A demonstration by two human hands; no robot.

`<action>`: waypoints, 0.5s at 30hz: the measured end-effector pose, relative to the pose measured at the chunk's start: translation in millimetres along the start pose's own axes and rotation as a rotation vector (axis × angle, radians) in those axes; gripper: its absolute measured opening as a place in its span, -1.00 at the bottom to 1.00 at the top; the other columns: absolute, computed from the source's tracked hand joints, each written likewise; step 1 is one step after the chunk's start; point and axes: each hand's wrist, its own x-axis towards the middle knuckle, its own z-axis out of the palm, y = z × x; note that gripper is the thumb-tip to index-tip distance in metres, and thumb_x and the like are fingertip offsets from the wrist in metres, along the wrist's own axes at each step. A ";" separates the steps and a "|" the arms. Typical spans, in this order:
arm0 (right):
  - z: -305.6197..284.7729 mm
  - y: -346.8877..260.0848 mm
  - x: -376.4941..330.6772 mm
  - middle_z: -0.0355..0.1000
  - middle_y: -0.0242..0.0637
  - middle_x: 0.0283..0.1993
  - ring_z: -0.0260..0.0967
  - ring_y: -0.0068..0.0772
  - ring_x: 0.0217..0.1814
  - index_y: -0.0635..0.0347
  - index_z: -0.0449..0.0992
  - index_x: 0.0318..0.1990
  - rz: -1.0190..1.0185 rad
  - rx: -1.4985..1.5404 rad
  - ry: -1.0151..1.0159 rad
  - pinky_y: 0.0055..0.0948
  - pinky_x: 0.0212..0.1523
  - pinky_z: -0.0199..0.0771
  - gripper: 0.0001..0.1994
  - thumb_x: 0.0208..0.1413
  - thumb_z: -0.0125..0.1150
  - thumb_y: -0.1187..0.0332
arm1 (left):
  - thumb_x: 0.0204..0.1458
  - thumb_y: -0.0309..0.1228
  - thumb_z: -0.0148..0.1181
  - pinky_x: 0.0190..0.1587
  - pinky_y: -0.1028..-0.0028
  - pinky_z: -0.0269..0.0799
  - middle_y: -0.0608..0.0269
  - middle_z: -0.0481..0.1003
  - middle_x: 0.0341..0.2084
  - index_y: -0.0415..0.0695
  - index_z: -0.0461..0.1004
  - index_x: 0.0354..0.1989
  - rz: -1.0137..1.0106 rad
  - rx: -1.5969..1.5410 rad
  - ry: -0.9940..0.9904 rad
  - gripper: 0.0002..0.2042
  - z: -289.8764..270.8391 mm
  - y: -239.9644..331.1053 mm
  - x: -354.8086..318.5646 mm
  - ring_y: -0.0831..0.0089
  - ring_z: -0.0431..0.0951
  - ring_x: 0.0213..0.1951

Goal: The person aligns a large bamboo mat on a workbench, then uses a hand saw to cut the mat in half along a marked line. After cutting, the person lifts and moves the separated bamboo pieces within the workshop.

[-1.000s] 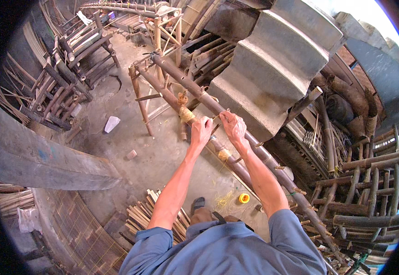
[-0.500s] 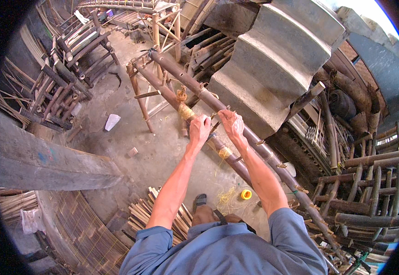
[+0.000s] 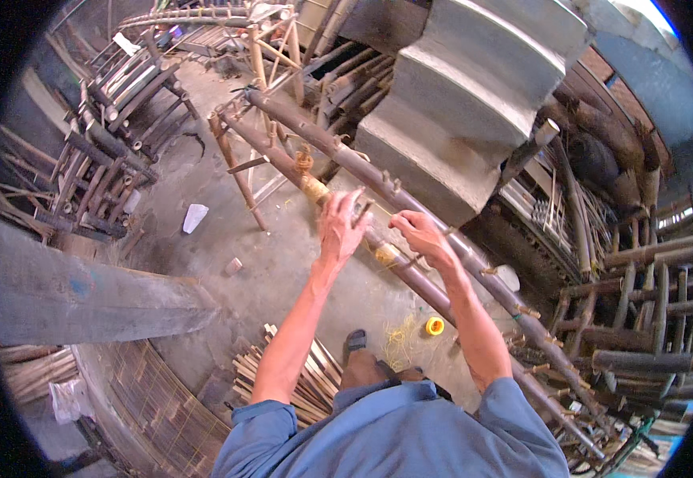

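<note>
Two long brown bamboo poles run slantwise before me, a near pole [image 3: 426, 291] and a far pole [image 3: 322, 137]. Yellow binding [image 3: 314, 190] wraps the near pole, with a knotted orange-brown cord [image 3: 304, 162] beside it. More yellow wrapping [image 3: 386, 254] lies lower along that pole. My left hand [image 3: 341, 229] is over the near pole between the wrappings, fingers spread and slightly blurred, beside a short peg. My right hand [image 3: 426, 237] is between the poles with its fingers curled together. Whatever they may pinch is too small to make out.
A yellow ring-shaped roll [image 3: 435, 326] and tangled yellow strands [image 3: 398, 342] lie on the floor near my feet. Split bamboo sticks [image 3: 255, 368] are at lower left. Concrete steps [image 3: 442, 111] rise beyond the poles. Bamboo frames [image 3: 649, 319] stand at right; a concrete beam [image 3: 99, 279] juts in from the left.
My left hand has opened from a closed grip over the near pole. My right hand has drawn off the far pole, moving right and slightly toward me. The view has shifted slightly.
</note>
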 end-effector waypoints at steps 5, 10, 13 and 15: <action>-60.9 -18.0 -152.7 0.15 -0.65 -0.54 0.02 -0.78 -0.54 0.10 0.51 -0.29 0.088 0.474 0.054 -0.64 -0.53 0.09 -0.71 0.36 0.00 0.13 | 0.14 -0.21 0.18 -0.07 0.26 0.50 0.16 0.57 -0.14 -0.11 0.58 -0.15 0.587 -0.023 -0.412 -0.75 -4.9 50.6 17.3 0.17 0.59 -0.14; -113.0 25.6 -312.1 0.16 -0.59 -0.57 0.03 -0.73 -0.58 0.15 0.44 -0.32 0.052 0.751 0.315 -0.61 -0.56 0.07 -0.77 0.35 0.05 0.22 | 0.18 -0.23 0.14 -0.17 0.24 0.50 0.10 0.60 -0.28 -0.16 0.59 -0.24 0.636 -0.209 -0.818 -0.75 9.3 114.2 49.6 0.11 0.59 -0.23; -126.6 65.9 -406.6 0.20 -0.56 -0.58 0.02 -0.71 -0.60 0.18 0.43 -0.33 0.069 0.793 0.574 -0.61 -0.57 0.03 -0.78 0.32 0.09 0.25 | 0.16 -0.24 0.17 -0.28 0.27 0.47 0.08 0.58 -0.41 -0.21 0.60 -0.24 0.628 -0.293 -0.959 -0.74 18.9 171.8 54.8 0.18 0.59 -0.36; -135.9 88.2 -467.1 0.18 -0.56 -0.62 0.01 -0.70 -0.62 0.18 0.42 -0.34 0.072 0.753 0.652 -0.61 -0.57 0.02 -0.76 0.31 0.11 0.22 | 0.15 -0.24 0.19 -0.36 0.32 0.45 0.09 0.55 -0.53 -0.22 0.61 -0.25 0.605 -0.297 -1.105 -0.74 28.6 221.1 54.8 0.29 0.57 -0.45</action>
